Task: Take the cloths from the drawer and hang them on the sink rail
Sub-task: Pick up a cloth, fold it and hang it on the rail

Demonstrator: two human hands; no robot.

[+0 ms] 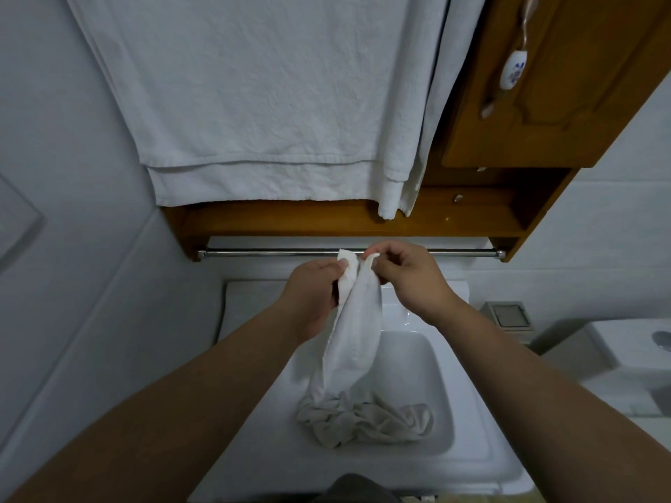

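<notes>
A white cloth (352,332) hangs from both my hands over the white sink (441,393). My left hand (312,292) grips its top left edge, and my right hand (410,277) pinches the top right corner. The cloth's upper edge is just in front of the metal sink rail (254,253), which runs under a wooden shelf. The cloth's lower end reaches a crumpled beige cloth (366,421) lying in the sink basin. The drawer is out of view.
A large white towel (254,103) hangs above the wooden shelf (454,219). A wooden cabinet door (566,85) with a ceramic handle is at the upper right. A toilet tank (624,343) stands to the right, a white wall to the left.
</notes>
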